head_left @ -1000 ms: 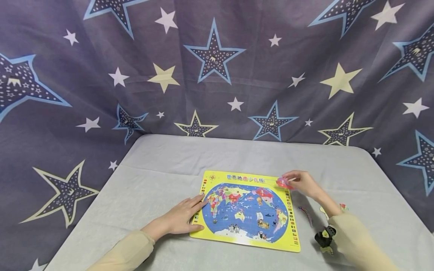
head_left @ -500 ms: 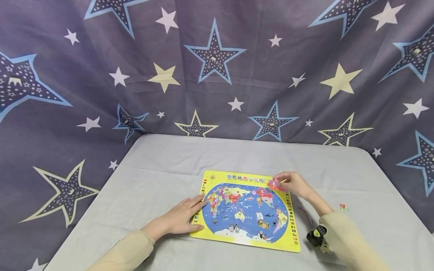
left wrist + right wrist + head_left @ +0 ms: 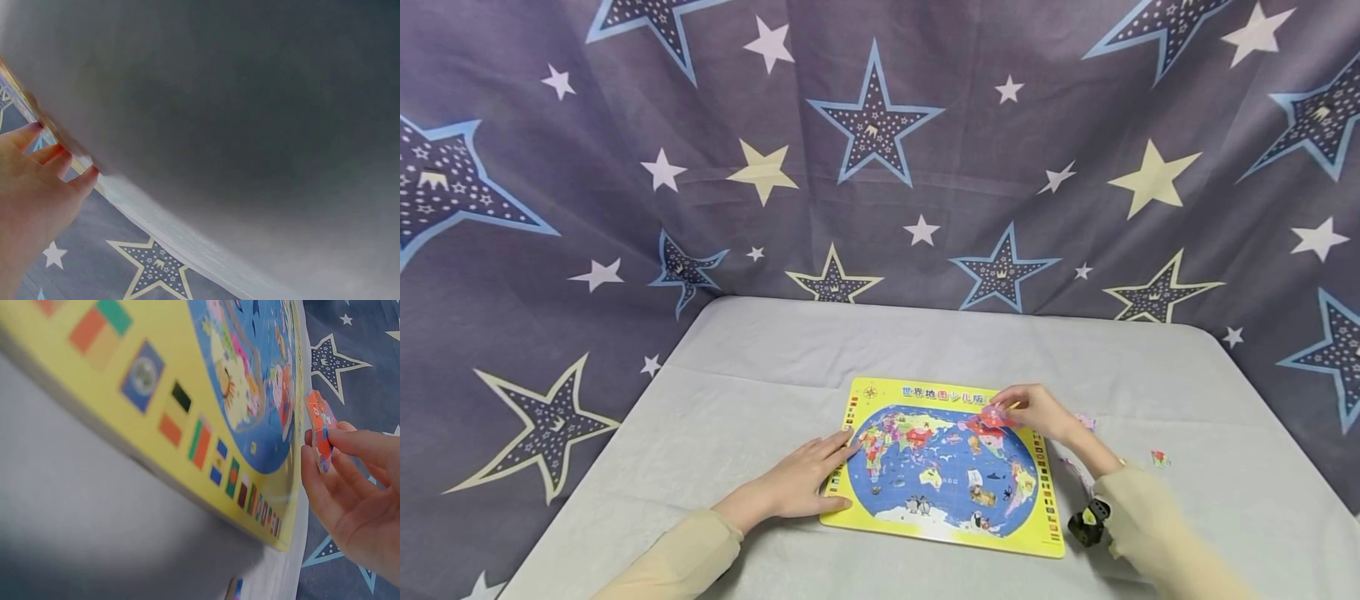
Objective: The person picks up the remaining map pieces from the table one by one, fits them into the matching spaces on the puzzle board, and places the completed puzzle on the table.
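Observation:
A yellow-bordered world map puzzle board (image 3: 940, 537) lies on the grey-clothed table. My left hand (image 3: 801, 479) rests at its left edge, fingers spread over the border; in the left wrist view the fingertips (image 3: 92, 172) meet the board's edge. Over the board's upper right, my right hand (image 3: 1037, 412) pinches a red and pink puzzle piece (image 3: 995, 417) between thumb and fingers. The right wrist view shows that piece (image 3: 319, 425) tilted, nearly edge-on, close to the far end of the flag-lined border. It overlaps the red North America area in the head view.
A small red and green piece (image 3: 1160, 458) lies on the table to the right. Another pinkish piece (image 3: 1086, 422) is partly behind the right forearm. A black device (image 3: 1086, 525) hangs under the right wrist. A star-patterned curtain (image 3: 925, 192) stands behind the table.
My right hand has moved left and slightly down, bringing the red and pink puzzle piece from the board's upper right corner onto the map. My left hand has stayed still.

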`<state>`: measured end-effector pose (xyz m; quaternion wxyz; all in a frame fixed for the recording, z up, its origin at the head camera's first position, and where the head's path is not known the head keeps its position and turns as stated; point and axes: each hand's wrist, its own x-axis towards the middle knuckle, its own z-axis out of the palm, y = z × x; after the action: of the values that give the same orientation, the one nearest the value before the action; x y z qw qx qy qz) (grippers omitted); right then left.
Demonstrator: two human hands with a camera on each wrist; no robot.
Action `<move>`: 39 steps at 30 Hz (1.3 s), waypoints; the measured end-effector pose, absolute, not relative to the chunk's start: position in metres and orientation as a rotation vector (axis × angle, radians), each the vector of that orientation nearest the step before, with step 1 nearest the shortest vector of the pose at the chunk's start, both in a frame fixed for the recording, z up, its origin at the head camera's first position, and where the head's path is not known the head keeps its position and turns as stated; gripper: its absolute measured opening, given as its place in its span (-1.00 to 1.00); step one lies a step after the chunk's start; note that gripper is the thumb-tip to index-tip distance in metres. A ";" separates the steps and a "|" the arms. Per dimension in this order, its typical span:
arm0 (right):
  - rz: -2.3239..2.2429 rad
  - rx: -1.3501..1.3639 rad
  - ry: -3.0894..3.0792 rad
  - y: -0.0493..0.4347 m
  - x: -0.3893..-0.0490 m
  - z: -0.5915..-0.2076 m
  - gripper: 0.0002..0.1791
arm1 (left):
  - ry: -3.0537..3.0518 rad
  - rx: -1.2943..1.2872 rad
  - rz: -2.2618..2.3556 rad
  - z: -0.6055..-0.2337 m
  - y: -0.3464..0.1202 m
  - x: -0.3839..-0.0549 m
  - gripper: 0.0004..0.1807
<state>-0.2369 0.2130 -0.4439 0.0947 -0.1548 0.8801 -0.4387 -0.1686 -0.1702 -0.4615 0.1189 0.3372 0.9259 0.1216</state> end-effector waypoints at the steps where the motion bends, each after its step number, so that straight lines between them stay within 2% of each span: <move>1: -1.296 -0.459 2.609 0.212 -0.237 -0.444 -0.78 | 2.708 0.986 0.354 -0.462 -0.170 -0.169 -0.15; 39: -1.227 -0.429 2.620 0.192 -0.233 -0.448 -0.81 | 2.711 0.991 0.359 -0.462 -0.171 -0.169 -0.15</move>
<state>-0.2333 0.1924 -0.4485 0.1082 -0.1457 0.8906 -0.4170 -0.1685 -0.1705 -0.4619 0.1161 0.3382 0.9258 0.1227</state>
